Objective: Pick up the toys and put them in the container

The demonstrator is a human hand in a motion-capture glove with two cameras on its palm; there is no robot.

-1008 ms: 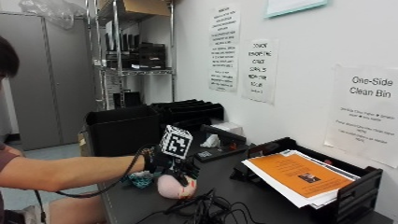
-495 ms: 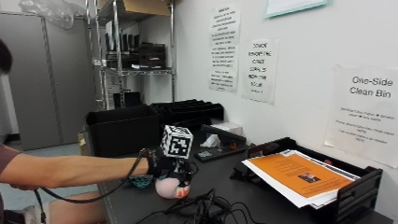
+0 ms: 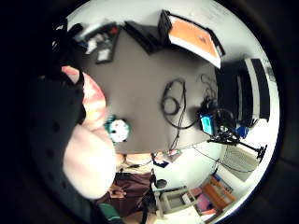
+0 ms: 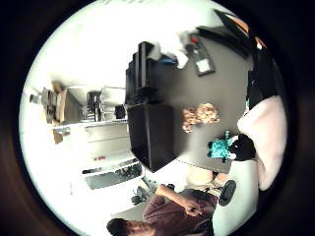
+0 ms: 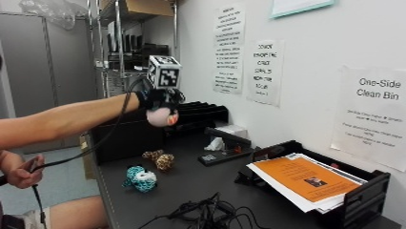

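Hands first: gloved right hand [image 5: 160,102] raised well above the worktop [image 5: 190,179], fingers curled round a pink plush toy [image 5: 160,117], holding it in the air near the black container [image 5: 136,136]. Bare left hand [image 5: 22,171] low beside the worktop edge, closed round a cable. Teal spotted toy [image 5: 141,178] lying on the worktop near the front edge; brown spotted toy [image 5: 160,160] just behind it, between it and the container. Tangle of black cables [image 5: 203,212] further along, beside a paper tray [image 5: 329,191] with an orange sheet on top.

Pink toy [image 5: 158,117] (orange patch); teal spotted toy [image 5: 140,178].
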